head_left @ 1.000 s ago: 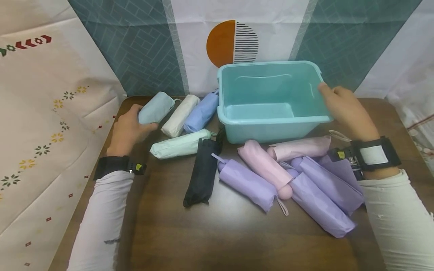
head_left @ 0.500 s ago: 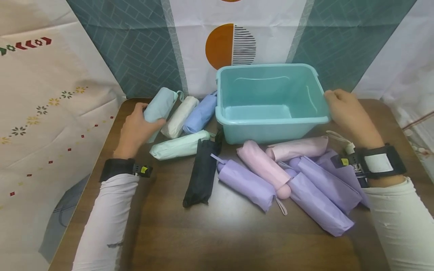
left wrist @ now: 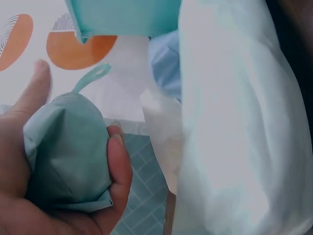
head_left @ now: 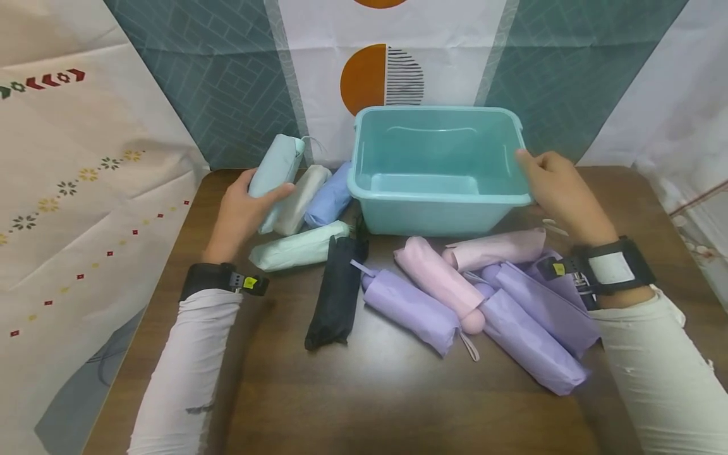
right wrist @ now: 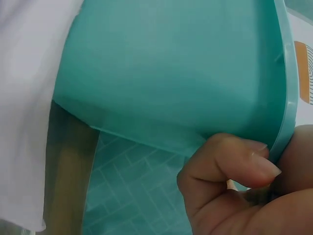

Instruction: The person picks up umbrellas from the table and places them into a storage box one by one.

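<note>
My left hand point(head_left: 239, 212) grips a pale blue folded umbrella point(head_left: 277, 165), fingers and thumb curled round it, its upper end and thin wrist loop tilted up and right. In the left wrist view, the umbrella point(left wrist: 71, 152) sits end-on in the palm. A white folded umbrella point(head_left: 301, 197) and a blue one point(head_left: 331, 196) lie just beside it. My right hand point(head_left: 560, 193) pinches the right rim of a turquoise plastic bin point(head_left: 432, 218); nothing shows inside the bin. In the right wrist view, thumb and curled fingers point(right wrist: 225, 166) meet at the bin's rim.
In front of the bin lie a mint umbrella point(head_left: 298, 248), a black one point(head_left: 335, 294), two pink ones point(head_left: 438, 275) and several purple ones point(head_left: 409, 309). Patterned cloth point(head_left: 239, 82) hangs behind the brown table point(head_left: 341, 404).
My left hand has lifted and tilted the pale blue umbrella, moving right and toward the white one. The bin and right hand have shifted slightly left. The other umbrellas stay nearly as they were.
</note>
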Motion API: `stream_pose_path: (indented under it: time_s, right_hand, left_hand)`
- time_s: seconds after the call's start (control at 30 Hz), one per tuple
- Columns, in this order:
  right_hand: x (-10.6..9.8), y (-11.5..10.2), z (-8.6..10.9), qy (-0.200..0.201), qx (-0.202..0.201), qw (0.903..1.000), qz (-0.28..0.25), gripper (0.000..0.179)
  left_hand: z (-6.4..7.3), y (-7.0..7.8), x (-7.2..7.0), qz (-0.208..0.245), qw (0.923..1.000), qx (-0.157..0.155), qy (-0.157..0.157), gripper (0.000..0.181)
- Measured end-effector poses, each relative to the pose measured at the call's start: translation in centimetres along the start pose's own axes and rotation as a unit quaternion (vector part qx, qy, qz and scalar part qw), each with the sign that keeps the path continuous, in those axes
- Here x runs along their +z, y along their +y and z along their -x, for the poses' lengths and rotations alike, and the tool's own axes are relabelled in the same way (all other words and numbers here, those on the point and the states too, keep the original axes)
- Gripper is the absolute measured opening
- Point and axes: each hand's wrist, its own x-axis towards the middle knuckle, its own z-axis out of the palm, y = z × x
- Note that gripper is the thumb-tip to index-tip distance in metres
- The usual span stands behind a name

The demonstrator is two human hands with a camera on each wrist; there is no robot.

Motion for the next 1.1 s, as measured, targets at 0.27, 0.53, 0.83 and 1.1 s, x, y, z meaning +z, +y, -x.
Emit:
stream_pose_path:
  time_s: [0.27, 0.53, 0.83, 1.1]
  right_hand:
    - [-0.5, -0.8, -0.6, -0.050, 0.002, 0.9984, 0.026, 0.069]
    - [-0.6, -1.6, -1.0, -0.100, 0.015, 0.9943, 0.034, 0.060]
    - [0.3, -1.6, -1.0, -0.053, 0.023, 0.9978, 0.033, 0.058]
    - [0.4, -1.6, -0.9, -0.028, 0.024, 0.9982, 0.048, 0.055]
  left_hand:
    - [-0.1, 1.1, 0.4, 0.028, 0.9991, 0.031, -0.004, 0.072]
    - [0.4, 3.8, 0.9, 0.258, 0.9619, -0.005, -0.090, 0.060]
    - [-0.1, 6.3, 1.1, 0.253, 0.9525, -0.018, -0.168, 0.060]
    - [-1.3, 9.8, 1.4, 0.276, 0.9369, 0.000, -0.215, 0.070]
